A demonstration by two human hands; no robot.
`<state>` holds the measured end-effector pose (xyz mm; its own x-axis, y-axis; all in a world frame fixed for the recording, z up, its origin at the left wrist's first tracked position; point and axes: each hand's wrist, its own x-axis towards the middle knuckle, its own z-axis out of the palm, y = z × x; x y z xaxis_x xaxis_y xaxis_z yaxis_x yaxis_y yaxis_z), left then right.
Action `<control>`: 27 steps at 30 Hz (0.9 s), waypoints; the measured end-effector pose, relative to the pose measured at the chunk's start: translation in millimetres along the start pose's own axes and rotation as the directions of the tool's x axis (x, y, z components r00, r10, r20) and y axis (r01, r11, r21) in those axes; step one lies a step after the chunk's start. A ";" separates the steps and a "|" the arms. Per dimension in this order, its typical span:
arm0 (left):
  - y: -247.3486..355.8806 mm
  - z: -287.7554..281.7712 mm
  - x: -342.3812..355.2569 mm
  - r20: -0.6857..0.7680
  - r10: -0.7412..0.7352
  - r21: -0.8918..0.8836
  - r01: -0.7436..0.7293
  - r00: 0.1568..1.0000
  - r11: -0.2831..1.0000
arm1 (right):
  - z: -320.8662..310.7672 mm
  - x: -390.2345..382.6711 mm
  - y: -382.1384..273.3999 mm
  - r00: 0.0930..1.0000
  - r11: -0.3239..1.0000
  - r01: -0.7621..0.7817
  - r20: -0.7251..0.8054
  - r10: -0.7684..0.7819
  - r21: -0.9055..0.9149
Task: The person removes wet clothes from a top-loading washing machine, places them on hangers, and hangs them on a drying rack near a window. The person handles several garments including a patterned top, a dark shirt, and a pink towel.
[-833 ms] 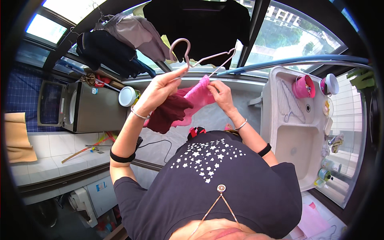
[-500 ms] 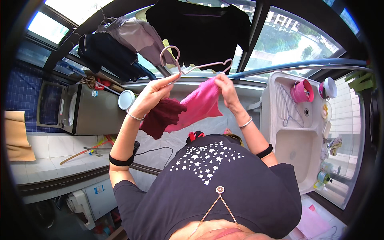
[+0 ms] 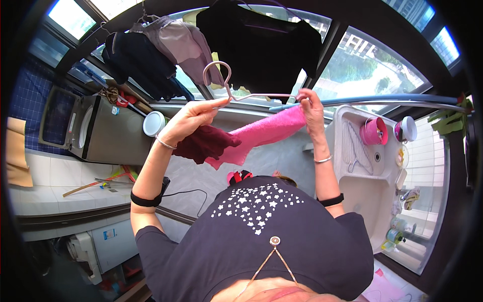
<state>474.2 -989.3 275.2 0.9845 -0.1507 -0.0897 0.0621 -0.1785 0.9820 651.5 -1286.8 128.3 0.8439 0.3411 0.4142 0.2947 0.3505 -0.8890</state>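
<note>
A pale pink hanger (image 3: 264,95) is held up level between both hands, its hook pointing up on the left. My left hand (image 3: 191,118) grips it just below the hook, fingers closed. My right hand (image 3: 311,108) is closed around the hanger's right end together with the upper corner of a bright pink cloth (image 3: 266,131). The pink cloth stretches down and left toward a dark red cloth (image 3: 206,143), which hangs below my left hand and partly covers it.
Dark and grey clothes (image 3: 256,50) hang at the windows ahead, above a blue pole (image 3: 387,98). A sink (image 3: 367,196) with a pink bucket (image 3: 373,131) stands at the right. An open washing machine (image 3: 115,131) and a white-lidded bucket (image 3: 153,124) are at the left.
My right hand has moved right and up along the hanger, drawing the pink cloth out wider to the right. My left hand with the hanger has shifted slightly left and down.
</note>
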 end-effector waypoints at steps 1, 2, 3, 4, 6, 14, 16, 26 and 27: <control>1.9 -2.4 2.0 0.007 0.016 0.050 -0.017 1.000 0.999 | -9.7 1.6 -6.9 0.997 0.998 -0.008 0.079 0.004 0.061; 4.2 -5.5 3.9 0.027 0.055 0.087 -0.057 0.998 0.995 | -16.7 0.5 -14.1 0.991 0.997 -0.076 0.107 0.075 0.001; 6.3 -7.8 6.4 0.040 0.072 0.125 -0.076 0.997 0.989 | -21.2 -1.3 -21.1 0.984 0.998 -0.058 0.171 0.056 0.007; 8.1 -9.0 9.0 0.054 0.118 0.153 -0.124 0.992 0.980 | -25.1 -3.2 -28.7 0.976 0.988 -0.132 0.165 0.145 -0.085; 11.8 -10.0 11.5 0.050 0.144 0.152 -0.150 0.988 0.977 | -27.9 -6.1 -43.2 0.964 0.967 -0.100 0.217 0.152 -0.234; 13.4 -51.9 29.7 -0.373 0.491 0.432 -0.321 0.787 0.843 | -37.0 4.8 -72.0 0.997 0.974 0.076 -0.011 -0.080 -0.213; 10.4 -83.7 22.5 -0.605 0.354 0.279 -0.227 0.713 0.933 | -53.4 15.4 -78.3 0.994 0.978 0.095 -0.035 -0.103 -0.188; -67.6 -54.2 39.5 -0.586 0.048 0.031 -0.037 0.809 0.999 | -101.2 53.4 -91.6 0.975 0.993 0.112 -0.188 -0.117 -0.034; -72.4 -43.2 51.4 -0.522 -0.008 0.047 0.038 0.853 0.998 | -103.6 58.4 -93.1 0.973 0.992 0.121 -0.191 -0.127 -0.044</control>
<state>527.4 -942.0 206.6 0.9248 0.3805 0.0027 0.0915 -0.2293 0.9690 719.8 -1389.8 215.0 0.8694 0.1209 0.4791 0.4143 0.3500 -0.8401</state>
